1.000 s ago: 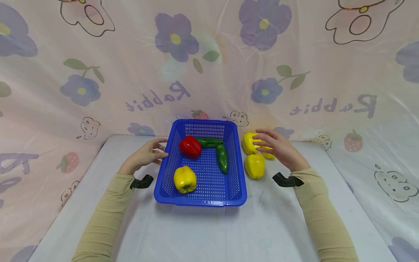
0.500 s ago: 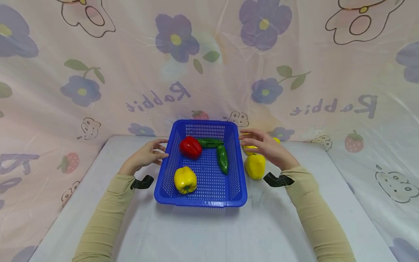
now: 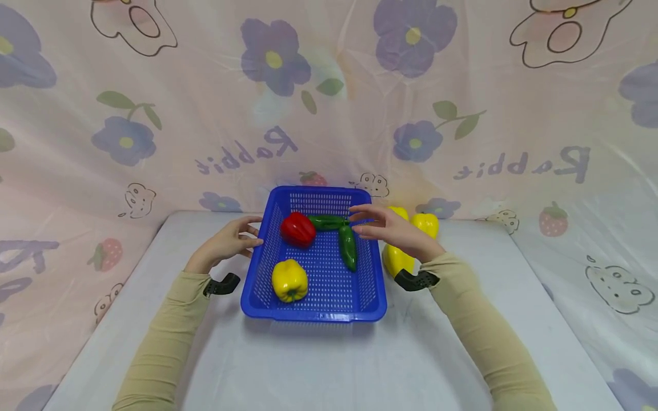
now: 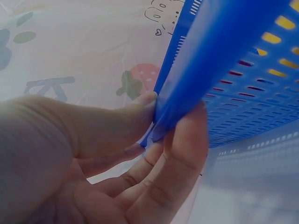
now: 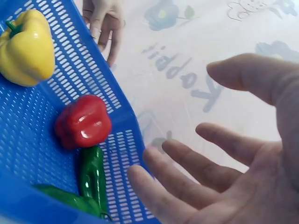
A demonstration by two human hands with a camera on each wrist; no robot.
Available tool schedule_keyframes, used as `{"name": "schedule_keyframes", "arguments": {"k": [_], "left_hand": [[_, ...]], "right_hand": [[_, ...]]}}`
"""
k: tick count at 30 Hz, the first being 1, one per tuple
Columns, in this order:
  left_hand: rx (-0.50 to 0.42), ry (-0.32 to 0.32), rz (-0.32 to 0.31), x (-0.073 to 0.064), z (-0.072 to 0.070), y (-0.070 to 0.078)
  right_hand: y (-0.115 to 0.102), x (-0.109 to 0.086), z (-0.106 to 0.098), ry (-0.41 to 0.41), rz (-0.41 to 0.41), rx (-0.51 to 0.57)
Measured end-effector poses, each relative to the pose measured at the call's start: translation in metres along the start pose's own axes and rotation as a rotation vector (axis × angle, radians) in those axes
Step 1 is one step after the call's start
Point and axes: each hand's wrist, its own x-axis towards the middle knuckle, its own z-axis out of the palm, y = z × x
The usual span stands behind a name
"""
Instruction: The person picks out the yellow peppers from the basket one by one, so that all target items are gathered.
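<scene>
My left hand pinches the left rim of a blue plastic basket; in the left wrist view thumb and fingers close on that rim. Over the basket's right edge hovers my right hand, fingers spread and holding nothing, near the green peppers. Inside the basket lie a red bell pepper, a yellow bell pepper at the front left, and two long green peppers, one lengthwise and one crosswise. The right wrist view shows the red bell pepper beyond the open palm.
Right of the basket, more yellow bell peppers stand on the white table: one in front, one at the back right, another partly behind my right hand. A printed curtain hangs behind the table.
My right hand has moved left, from above the yellow bell peppers to over the basket's right edge. My left hand stays on the rim, and the peppers in the basket have not moved.
</scene>
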Motion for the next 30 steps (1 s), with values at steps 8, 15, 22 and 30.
{"name": "schedule_keyframes", "arguments": {"k": [8, 15, 22, 30], "left_hand": [[-0.014, -0.002, 0.0, 0.0, 0.001, 0.0], [-0.028, 0.002, -0.003, 0.004, 0.002, 0.001], [-0.018, 0.015, -0.011, 0.004, 0.001, -0.002], [-0.021, 0.021, -0.007, 0.001, 0.001, -0.003]], "right_hand": [[0.0, 0.014, 0.017, -0.081, -0.044, -0.062], [0.0, 0.023, 0.028, -0.157, -0.096, -0.089], [-0.004, 0.032, 0.041, -0.232, -0.088, -0.135], [-0.003, 0.038, 0.057, -0.288, -0.078, -0.152]]}}
